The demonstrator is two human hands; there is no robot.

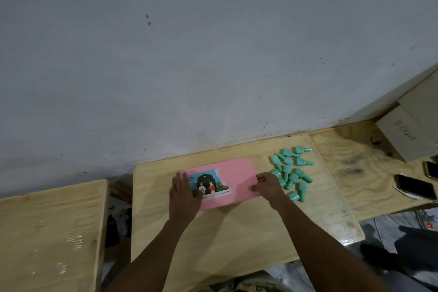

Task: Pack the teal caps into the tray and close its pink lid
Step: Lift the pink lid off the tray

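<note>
While the pink lid (233,181) lies on the tray at the lower middle of the frame, my left hand (183,193) rests flat and open on its left end, holding nothing. My right hand (267,186) curls over the right end with fingers bent; a real grip I cannot tell. All the teal caps (292,173) lie loose on the table (237,239) just right of the lid, so I judge packing has not begun. The lid's long axis runs left to right, slightly tilted; the caps point many ways
</note>
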